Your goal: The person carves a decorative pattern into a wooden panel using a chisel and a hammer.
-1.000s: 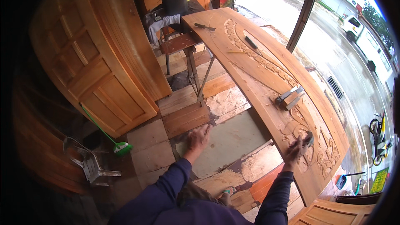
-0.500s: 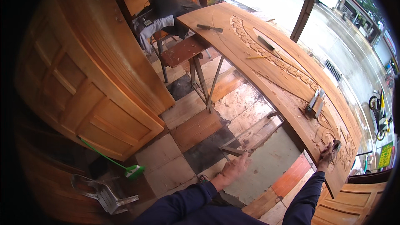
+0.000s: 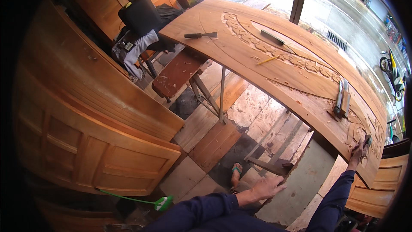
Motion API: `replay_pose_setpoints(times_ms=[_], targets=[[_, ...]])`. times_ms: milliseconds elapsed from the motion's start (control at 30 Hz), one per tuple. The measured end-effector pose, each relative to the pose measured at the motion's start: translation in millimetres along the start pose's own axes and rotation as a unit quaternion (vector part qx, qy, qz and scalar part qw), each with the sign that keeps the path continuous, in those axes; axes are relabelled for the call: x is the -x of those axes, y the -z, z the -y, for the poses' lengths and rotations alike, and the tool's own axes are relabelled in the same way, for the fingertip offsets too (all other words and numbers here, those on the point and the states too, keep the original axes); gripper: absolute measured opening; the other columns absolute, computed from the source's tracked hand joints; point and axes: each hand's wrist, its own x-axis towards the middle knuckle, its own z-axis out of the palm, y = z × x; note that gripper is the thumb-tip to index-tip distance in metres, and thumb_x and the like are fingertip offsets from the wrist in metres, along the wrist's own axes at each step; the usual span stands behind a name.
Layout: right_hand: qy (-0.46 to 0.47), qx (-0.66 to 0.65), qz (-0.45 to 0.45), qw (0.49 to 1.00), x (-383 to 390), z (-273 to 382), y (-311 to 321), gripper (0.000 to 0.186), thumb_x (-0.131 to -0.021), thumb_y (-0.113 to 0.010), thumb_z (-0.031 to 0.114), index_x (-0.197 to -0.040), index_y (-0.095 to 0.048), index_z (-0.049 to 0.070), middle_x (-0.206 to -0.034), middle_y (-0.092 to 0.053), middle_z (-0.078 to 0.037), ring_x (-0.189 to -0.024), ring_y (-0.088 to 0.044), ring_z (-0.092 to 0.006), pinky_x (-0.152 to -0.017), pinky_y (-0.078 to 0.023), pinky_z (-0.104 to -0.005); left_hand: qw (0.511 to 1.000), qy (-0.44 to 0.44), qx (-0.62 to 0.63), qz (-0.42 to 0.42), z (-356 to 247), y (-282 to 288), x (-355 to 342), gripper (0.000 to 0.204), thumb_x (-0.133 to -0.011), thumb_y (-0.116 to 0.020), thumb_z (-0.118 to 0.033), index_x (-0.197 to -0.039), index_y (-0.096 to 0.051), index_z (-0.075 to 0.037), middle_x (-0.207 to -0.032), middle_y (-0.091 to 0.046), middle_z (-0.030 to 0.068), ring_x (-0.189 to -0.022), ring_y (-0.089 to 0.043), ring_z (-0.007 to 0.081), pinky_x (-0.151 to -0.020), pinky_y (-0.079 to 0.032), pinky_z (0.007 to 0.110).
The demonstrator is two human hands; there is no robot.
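A carved wooden door panel point(image 3: 296, 79) lies flat above the tiled floor, its long near edge running from the upper left down to the near right corner. The right hand point(image 3: 357, 154) is at that corner's carving, fingers closed around a small dark tool point(image 3: 368, 140); its exact kind is unclear. The left hand point(image 3: 266, 187) is off the near edge, over the floor, fingers loosely extended and slightly apart, holding nothing visible. Toward the panel's right end, a wooden block point(image 3: 346, 104) lies with a metal tool point(image 3: 339, 96) beside it. Near the middle are a yellow pencil point(image 3: 267, 60) and, closer to the far edge, a dark-backed blade point(image 3: 272, 37). A dark-handled scraper point(image 3: 200, 35) lies near the left end, above a red-brown bench point(image 3: 178, 75).
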Motion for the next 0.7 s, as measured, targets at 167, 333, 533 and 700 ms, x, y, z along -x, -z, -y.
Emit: replay_pose_setpoints(times_ms=[167,333,533,700], targets=[[0.005,-0.029,-0.021,0.999,22.9,21.6,-25.6,0.057,-0.095,-0.068,0.017,-0.15,-0.051,0.011,-0.067,-0.048,0.004,-0.05,-0.044,-0.0068,-0.042,-0.037,-0.0226,0.991,-0.07,0.063,-0.096,31.7,79.7,-8.2,0.033,-0.102,-0.064,-0.033,-0.121,-0.066,-0.006,-0.103,-0.073,0.0158,-0.093,-0.073,0.029,-0.075,-0.057,0.04],[-0.035,-0.06,-0.055,0.996,79.1,63.4,-88.6,0.033,-0.093,-0.071,0.017,-0.122,-0.056,0.011,-0.068,-0.05,0.002,-0.049,-0.046,-0.0078,-0.042,-0.039,-0.0229,0.947,-0.06,-0.034,-0.314,61.3,255.7,-33.0,0.025,-0.103,-0.063,-0.024,-0.116,-0.07,-0.003,-0.096,-0.074,0.0175,-0.089,-0.073,0.0316,-0.075,-0.057,0.04],[-0.026,-0.073,-0.089,0.993,78.8,46.0,-88.3,0.045,-0.092,-0.071,0.017,-0.132,-0.053,0.009,-0.07,-0.051,0.003,-0.052,-0.048,-0.0077,-0.044,-0.04,-0.0227,0.814,-0.064,-0.294,-0.497,119.0,487.8,-138.5,0.032,-0.095,-0.068,-0.018,-0.124,-0.064,-0.005,-0.113,-0.067,0.0191,-0.105,-0.066,0.034,-0.088,-0.054,0.043],[-0.021,-0.024,-0.111,0.993,68.2,28.3,-108.2,0.047,-0.094,-0.069,0.018,-0.137,-0.052,0.009,-0.067,-0.047,0.004,-0.051,-0.047,-0.0075,-0.045,-0.04,-0.0225,0.718,0.003,-0.531,-0.451,215.9,669.6,-212.8,0.06,-0.092,-0.067,-0.012,-0.15,-0.052,-0.013,-0.147,-0.054,0.018,-0.138,-0.048,0.0371,-0.116,-0.04,0.048]])
